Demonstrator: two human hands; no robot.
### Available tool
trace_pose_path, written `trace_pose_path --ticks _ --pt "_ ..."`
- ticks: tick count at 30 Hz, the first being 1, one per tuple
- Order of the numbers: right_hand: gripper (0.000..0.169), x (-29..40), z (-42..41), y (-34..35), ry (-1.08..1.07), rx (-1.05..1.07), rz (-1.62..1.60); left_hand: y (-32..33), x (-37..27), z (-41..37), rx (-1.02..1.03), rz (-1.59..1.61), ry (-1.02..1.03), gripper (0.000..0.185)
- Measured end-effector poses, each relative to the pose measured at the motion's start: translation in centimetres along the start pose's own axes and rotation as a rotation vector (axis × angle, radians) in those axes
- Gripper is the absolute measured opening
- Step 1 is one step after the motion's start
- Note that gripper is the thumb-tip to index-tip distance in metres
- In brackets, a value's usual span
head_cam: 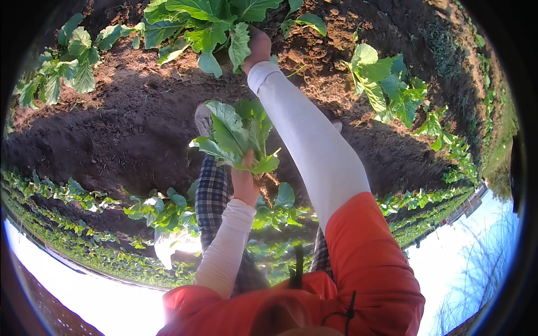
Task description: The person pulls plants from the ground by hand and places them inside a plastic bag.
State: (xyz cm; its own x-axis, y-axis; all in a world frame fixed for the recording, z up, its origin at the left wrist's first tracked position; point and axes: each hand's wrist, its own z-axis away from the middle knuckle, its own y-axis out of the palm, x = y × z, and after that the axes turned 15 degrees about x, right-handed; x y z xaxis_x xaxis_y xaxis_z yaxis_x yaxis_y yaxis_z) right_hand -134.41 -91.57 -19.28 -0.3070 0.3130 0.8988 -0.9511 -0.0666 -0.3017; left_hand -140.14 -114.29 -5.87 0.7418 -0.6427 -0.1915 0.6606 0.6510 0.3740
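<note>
My left hand (246, 180) is closed around the lower stems of a pulled leafy green plant (231, 130). Its broad leaves fan out above the fingers, and thin soil-stained roots (265, 191) hang out beside the hand. Farther out, my right hand (258, 47) reaches down to the base of a large leafy green plant (210, 25) growing in the soil. Leaves and shadow hide those fingers, so whether they grip its stems cannot be told.
More leafy plants grow in the row on the left (80, 63) and right (378, 80). My shoe (203, 119) stands in the dark soil furrow (105, 130). A whitish plastic bag (166, 248) lies among plants behind my leg.
</note>
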Motion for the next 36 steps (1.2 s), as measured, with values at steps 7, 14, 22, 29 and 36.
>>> trace_pose_path --ticks 7,14,22,29,36 --pt "0.016 3.0 2.5 -5.4 0.188 0.117 -0.772 -0.9 -0.1 -0.2 -0.040 -0.012 0.045 0.017" --pt "0.023 -0.6 9.0 -13.3 0.511 0.342 -0.417 -2.0 -0.4 -0.6 -0.160 -0.058 0.145 0.023" --pt "0.029 2.2 18.1 -10.8 0.666 1.221 -0.121 -2.8 1.9 -0.6 0.138 -0.371 0.009 0.033" --pt "0.035 3.1 10.0 -10.0 0.578 1.314 0.078 -3.2 1.2 -0.9 0.037 -0.172 0.106 0.025" --pt "0.048 4.9 -2.7 -1.8 0.257 0.380 -0.457 -6.1 0.9 -0.5 -0.003 -0.097 0.109 0.030"
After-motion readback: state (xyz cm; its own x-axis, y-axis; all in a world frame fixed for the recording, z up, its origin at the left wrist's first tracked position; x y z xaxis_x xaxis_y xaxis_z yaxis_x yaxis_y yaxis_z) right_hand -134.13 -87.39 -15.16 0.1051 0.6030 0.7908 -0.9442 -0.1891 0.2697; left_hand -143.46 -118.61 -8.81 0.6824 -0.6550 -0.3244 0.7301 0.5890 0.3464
